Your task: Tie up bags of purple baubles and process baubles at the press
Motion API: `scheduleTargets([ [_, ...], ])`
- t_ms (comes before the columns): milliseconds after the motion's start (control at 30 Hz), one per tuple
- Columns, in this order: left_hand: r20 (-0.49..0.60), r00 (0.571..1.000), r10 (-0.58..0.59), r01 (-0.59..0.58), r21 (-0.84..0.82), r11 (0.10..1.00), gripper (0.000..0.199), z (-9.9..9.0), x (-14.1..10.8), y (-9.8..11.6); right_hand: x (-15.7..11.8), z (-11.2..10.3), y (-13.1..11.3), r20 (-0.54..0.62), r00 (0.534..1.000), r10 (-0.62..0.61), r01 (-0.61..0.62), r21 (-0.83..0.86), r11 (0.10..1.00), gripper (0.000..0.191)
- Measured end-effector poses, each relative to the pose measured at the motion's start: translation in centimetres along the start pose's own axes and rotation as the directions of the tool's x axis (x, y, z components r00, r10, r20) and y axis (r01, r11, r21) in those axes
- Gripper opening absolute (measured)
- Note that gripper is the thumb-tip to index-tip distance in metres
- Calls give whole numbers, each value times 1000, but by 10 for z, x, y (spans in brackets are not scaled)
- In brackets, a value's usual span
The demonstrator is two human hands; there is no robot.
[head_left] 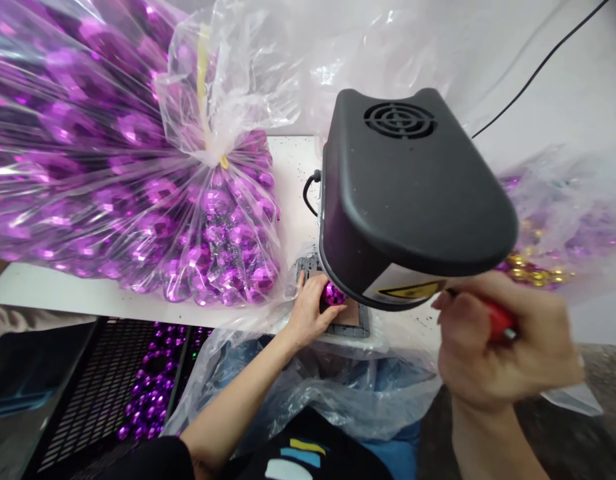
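Observation:
My left hand reaches under the front of a black machine, its thumb and fingers closed around a shiny purple faceted ball. The ball sits over a brown patch on a dark ridged pad; the machine's hood partly hides it. At the machine's front right, my right hand is wrapped round a red handle with a metal tip. Whether the handle is joined to the machine cannot be seen. A yellow warning label marks the machine's lower front.
A tied clear bag of purple faceted balls fills the table's left. Black crates below hold purple beads. Clear plastic covers my lap. Gold beads lie in plastic at right. A black cable runs behind.

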State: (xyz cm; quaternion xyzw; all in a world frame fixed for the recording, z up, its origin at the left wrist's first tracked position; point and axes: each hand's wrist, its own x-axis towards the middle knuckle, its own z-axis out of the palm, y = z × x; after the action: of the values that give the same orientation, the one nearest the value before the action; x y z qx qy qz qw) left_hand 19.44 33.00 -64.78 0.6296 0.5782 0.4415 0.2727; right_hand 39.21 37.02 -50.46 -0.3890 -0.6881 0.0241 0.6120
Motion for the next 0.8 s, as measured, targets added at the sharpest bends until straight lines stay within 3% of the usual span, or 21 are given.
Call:
scheduleTargets([
  [133, -20, 999, -31, 29, -68, 997, 51, 0, -1, 0, -34, -8, 10, 126, 990, -66, 58, 63, 996, 32],
  [267, -32, 997, -65, 61, -116, 991, 49, 1, -3, 2, -39, -9, 11, 211, 976, -44, 48, -12, 999, 14],
  [400, -33, 996, -85, 79, -155, 985, 51, 1, -3, 6, -40, -7, 12, 198, 978, -67, 72, -19, 997, 10],
  [567, -55, 998, -42, 37, -89, 995, 54, -3, -1, 12, -52, -1, 18, 134, 990, -50, 52, -13, 999, 2],
  [667, -24, 998, -64, 62, -96, 993, 49, -5, 1, 14, -57, 3, 21, 113, 993, -27, 31, -26, 999, 9],
  [800, 20, 995, -97, 99, -143, 985, 38, -7, 2, 16, -58, 2, 22, 96, 994, -57, 60, -29, 998, 2],
])
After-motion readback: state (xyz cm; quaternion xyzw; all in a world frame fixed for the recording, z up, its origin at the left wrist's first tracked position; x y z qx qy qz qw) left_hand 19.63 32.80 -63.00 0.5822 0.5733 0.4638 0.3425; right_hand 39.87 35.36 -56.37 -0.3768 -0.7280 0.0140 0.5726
